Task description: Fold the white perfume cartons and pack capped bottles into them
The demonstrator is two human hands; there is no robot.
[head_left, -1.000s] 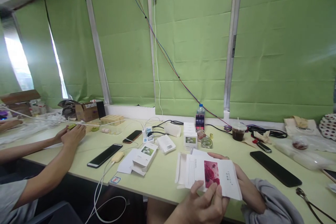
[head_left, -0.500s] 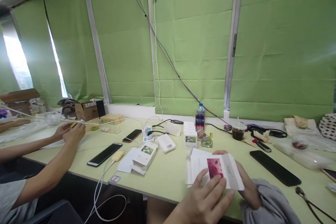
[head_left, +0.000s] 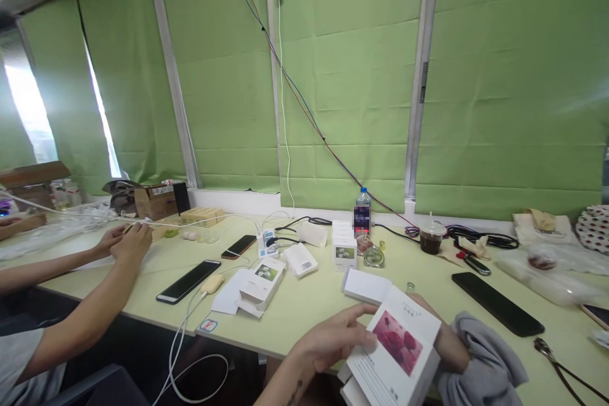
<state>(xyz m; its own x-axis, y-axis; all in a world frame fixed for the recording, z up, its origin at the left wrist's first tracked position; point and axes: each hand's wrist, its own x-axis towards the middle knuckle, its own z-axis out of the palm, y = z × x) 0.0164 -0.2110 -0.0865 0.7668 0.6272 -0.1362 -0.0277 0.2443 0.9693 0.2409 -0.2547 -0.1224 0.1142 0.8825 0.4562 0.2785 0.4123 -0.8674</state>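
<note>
A white cardboard box point(head_left: 397, 346) with a pink rose picture is tilted toward me near the table's front edge. My left hand point(head_left: 335, 336) grips its left side, fingers bent at the edge. My right hand point(head_left: 440, 336) holds the box from the right and behind, with most of its fingers hidden by the cardboard. At the lower left of the box, flaps stand out. Just beyond lies a stack of flat white cartons point(head_left: 366, 287), and near the right hand is a small greenish cylinder point(head_left: 410, 288).
Small white boxes point(head_left: 344, 252) are stacked ahead, beside a bottle point(head_left: 362, 219). An opened white box point(head_left: 261, 284) and phones point(head_left: 189, 281) lie to the left. A lidded drink cup point(head_left: 431, 238) and a dark phone point(head_left: 497, 304) are right. Another person's hands point(head_left: 128, 242) work at far left.
The flat carton in my hands has been opened out into a box shape and brought lower and closer. My left hand has moved from its printed front to its left side.
</note>
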